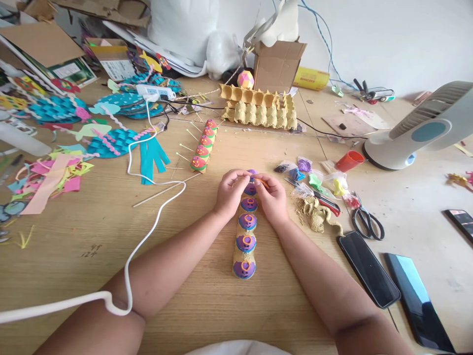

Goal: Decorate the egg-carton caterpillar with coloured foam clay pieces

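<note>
A strip of egg-carton cups (247, 222) lies lengthwise in front of me, its domes covered in purple and blue clay with small dark face marks. Orange clay loops sit on several domes. Over its far end my left hand (233, 192) and my right hand (271, 195) meet with pinched fingertips. A thin orange clay strip (263, 183) runs between them, partly hidden by the fingers. My hands cover part of the farthest domes. Farther left stands a second egg-carton strip (204, 145) with red and green domes, smiling faces and thin sticks beside it.
To the right lie small bags of coloured clay (316, 182), a box cutter (327, 203), scissors (365, 222) and phones (369, 268). A white fan (414, 128) stands behind them. A white cable (158, 212) crosses my left forearm. Egg cartons (258, 113) and paper crafts (114, 143) are at the back.
</note>
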The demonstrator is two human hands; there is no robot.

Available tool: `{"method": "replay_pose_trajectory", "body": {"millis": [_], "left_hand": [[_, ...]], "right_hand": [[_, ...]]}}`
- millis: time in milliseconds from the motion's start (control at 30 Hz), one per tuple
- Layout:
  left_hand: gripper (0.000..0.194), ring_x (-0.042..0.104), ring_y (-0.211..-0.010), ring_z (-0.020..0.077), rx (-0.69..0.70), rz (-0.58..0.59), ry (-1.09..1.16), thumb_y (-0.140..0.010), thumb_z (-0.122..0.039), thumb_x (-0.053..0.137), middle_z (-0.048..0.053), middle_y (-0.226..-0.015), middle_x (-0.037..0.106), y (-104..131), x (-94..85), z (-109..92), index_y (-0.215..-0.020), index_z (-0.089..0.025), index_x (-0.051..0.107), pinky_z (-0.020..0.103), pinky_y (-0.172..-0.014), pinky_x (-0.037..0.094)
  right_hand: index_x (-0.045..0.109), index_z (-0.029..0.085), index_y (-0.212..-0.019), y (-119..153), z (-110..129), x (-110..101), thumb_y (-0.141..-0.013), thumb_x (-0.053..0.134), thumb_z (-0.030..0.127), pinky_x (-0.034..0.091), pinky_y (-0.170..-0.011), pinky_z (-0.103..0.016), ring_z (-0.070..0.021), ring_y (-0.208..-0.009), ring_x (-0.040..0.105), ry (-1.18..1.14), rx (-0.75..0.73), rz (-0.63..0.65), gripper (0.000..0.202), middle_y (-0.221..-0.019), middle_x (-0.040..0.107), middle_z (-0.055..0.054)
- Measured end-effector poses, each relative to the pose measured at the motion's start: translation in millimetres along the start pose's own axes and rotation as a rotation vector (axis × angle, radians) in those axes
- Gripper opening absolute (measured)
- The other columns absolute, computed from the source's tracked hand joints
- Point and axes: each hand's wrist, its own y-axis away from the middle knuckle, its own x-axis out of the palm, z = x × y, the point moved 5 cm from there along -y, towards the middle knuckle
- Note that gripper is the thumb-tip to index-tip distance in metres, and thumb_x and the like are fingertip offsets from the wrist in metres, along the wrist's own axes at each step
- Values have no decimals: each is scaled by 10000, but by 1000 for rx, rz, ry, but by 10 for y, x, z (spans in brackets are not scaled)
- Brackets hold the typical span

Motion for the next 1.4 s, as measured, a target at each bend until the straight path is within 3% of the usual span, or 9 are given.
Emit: {"method": "replay_pose_trajectory", "body": {"millis": [633, 833, 1100, 1200, 1400], "left_hand": [[138, 709, -1056, 217, -5, 21, -1, -867, -336, 720, 55, -1024, 776, 3, 2, -5, -909, -213, 767, 346, -984, 542], [128, 713, -1073, 215, 0, 27, -11, -877, -320, 709, 54, -1034, 781, 8, 7, -8, -910, -214, 772, 335, -984, 544], [137, 717, -1056, 213, 6, 43, 4, -877, -332, 711, 54, -1025, 785, 9, 25, -38, -905, -214, 775, 330, -962, 552], [136, 716, -1041, 211, -5, 41, 7, -870, -330, 712, 55, -1018, 782, 9, 27, -37, -898, -211, 771, 330, -953, 551], [134, 708, -1031, 216, -22, 27, 17, -850, -324, 723, 60, -1006, 769, 3, 15, -9, -901, -206, 761, 335, -938, 549]], "right_hand": [[716, 233, -998, -1, 26, 3, -911, 705, 508, 559, -927, -369, -214, -973, 708, 59, -9, -18, 289, -1032, 782, -55], [706, 217, -919, 6, 84, 4, -920, 678, 539, 529, -782, -314, -183, -820, 643, 120, -25, -35, 323, -870, 735, -30], [666, 207, -735, 24, 169, -3, -947, 632, 574, 500, -701, -293, -162, -716, 587, 182, -17, -17, 425, -720, 677, -13], [700, 209, -757, 19, 136, 0, -931, 655, 569, 514, -711, -300, -168, -726, 606, 154, -7, -18, 402, -737, 697, -18], [746, 227, -933, 5, 42, 19, -827, 796, 462, 560, -837, -322, -184, -877, 680, -18, 32, -30, 263, -960, 772, -40]]}}
